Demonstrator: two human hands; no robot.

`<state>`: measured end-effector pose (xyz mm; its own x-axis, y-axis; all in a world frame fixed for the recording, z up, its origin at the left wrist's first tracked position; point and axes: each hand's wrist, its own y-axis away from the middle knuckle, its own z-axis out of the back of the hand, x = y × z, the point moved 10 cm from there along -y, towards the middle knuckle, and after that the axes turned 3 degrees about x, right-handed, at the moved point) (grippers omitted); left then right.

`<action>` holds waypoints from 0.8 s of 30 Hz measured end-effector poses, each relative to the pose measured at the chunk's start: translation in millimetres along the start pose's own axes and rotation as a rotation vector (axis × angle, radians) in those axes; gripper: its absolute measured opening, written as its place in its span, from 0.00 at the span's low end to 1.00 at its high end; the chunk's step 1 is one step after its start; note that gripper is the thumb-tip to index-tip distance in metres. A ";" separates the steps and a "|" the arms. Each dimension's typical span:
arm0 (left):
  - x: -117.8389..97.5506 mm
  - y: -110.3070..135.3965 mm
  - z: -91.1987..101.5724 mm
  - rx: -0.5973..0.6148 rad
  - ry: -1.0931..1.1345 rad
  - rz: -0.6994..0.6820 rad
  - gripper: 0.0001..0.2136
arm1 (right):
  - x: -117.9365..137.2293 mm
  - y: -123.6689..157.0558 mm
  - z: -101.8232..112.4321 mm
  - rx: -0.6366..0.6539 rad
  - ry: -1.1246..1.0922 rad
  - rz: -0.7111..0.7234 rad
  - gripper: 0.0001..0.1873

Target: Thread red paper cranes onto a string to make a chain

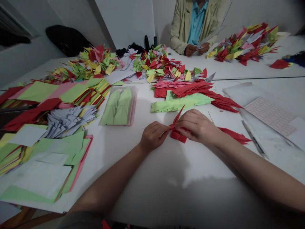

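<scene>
My left hand and my right hand meet over the white table, both closed on a folded red paper piece. The left pinches its near end between thumb and fingers. My right hand presses on the piece from above, with one red point sticking up between the hands and a long red point reaching out to the right under my wrist.
Stacks of green, pink, red and yellow paper sheets lie at left, with folded grey pieces. Flat green folds and red folds lie ahead. Heaps of finished folded shapes fill the far side, where another person sits folding.
</scene>
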<state>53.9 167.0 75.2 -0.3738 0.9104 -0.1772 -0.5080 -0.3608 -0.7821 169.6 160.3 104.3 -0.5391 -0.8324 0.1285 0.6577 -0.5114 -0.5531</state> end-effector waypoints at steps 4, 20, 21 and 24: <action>-2.3 0.2 -2.9 0.025 -0.043 -0.024 0.07 | 4.4 -1.0 -7.4 0.078 0.031 0.020 0.08; -8.3 0.1 -6.1 0.066 0.063 -0.054 0.10 | 1.2 -0.9 -7.9 0.078 -0.020 0.010 0.07; -7.3 0.3 -4.8 0.057 0.070 -0.051 0.10 | -1.0 -0.9 -5.6 0.072 -0.025 0.004 0.06; -3.2 0.8 -2.0 0.040 0.054 -0.036 0.11 | -8.5 -0.1 2.3 0.059 -0.031 -0.016 0.05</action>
<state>56.3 164.2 73.9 -0.3128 0.9323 -0.1817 -0.5514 -0.3340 -0.7644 175.3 166.9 105.1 -0.5335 -0.8299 0.1631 0.6796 -0.5354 -0.5015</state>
